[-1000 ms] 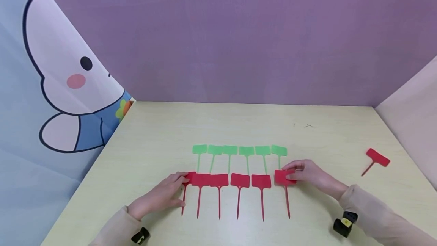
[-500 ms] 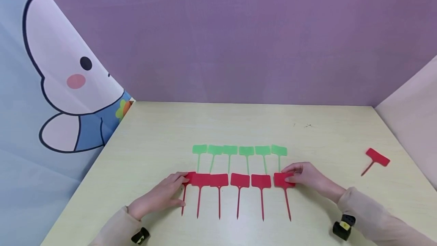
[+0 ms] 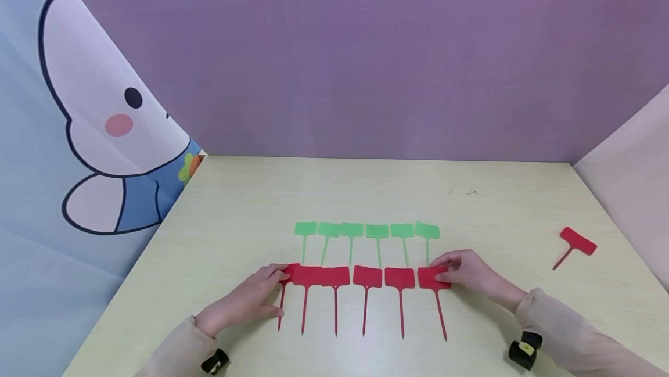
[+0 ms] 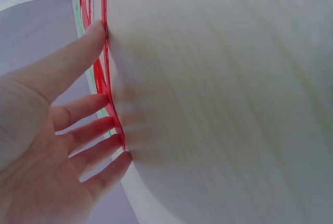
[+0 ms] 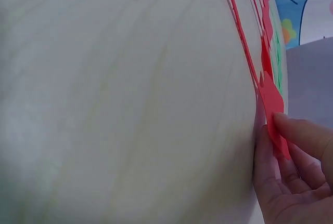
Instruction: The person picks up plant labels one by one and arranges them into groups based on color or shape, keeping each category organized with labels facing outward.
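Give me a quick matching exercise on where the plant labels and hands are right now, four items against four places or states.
Column one:
1. green labels
2. lone red label
3. left hand
4. right hand

Column two:
A. fingers on the rightmost label in the red row
B. fingers on the leftmost label in the red row
C. apart, near the table's right edge
D. back row, behind the red ones

Pairs: 1-D, 2-C, 3-B, 4-A
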Demonstrator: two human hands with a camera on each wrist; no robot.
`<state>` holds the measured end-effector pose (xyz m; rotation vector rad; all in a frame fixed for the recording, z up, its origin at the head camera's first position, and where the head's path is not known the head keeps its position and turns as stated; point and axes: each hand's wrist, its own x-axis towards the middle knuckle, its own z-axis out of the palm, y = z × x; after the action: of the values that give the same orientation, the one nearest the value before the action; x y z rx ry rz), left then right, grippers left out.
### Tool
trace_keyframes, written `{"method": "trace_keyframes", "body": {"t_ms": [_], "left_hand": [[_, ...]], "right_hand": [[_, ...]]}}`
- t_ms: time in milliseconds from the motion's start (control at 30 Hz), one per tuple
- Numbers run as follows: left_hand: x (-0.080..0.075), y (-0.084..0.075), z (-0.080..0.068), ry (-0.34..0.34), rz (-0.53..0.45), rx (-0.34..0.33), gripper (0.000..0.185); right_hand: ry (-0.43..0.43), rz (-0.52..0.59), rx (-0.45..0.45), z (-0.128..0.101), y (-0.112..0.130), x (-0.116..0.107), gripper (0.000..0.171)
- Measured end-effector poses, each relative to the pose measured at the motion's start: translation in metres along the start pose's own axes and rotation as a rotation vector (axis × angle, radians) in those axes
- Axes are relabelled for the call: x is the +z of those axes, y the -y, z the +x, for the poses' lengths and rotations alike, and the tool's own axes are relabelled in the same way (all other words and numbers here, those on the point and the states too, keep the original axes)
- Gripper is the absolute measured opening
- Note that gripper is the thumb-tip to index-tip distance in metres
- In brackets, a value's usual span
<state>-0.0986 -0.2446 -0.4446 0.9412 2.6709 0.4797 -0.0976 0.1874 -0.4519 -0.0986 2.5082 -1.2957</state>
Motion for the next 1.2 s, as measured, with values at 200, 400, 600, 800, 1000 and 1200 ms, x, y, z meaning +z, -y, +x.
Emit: {"method": "trace_keyframes", "body": {"t_ms": [200,400,600,800,1000,1200], "left_hand": [[-0.001,0.000,0.001,-0.001,0.002,0.002,0.064],[0.000,0.000,0.000,-0.002,0.001,0.001,0.064],[0.000,0.000,0.000,-0.001,-0.004,-0.005,0.065],[0.000,-0.001,-0.001,0.005,-0.010,-0.016,0.065],[0.000,-0.002,-0.001,0.005,-0.013,-0.018,0.064],[0.000,-0.001,-0.001,0.008,-0.013,-0.021,0.064]], "right_hand": [[0.005,-0.021,-0.061,0.001,-0.002,0.000,0.022],[0.005,-0.084,-0.115,0.001,-0.003,0.002,0.021],[0.015,-0.168,-0.183,0.001,0.001,0.002,0.020],[0.015,-0.231,-0.225,0.000,0.003,0.002,0.019],[0.016,-0.259,-0.224,-0.001,0.007,0.003,0.018],[-0.001,-0.272,-0.188,-0.001,0.008,0.004,0.017]]}}
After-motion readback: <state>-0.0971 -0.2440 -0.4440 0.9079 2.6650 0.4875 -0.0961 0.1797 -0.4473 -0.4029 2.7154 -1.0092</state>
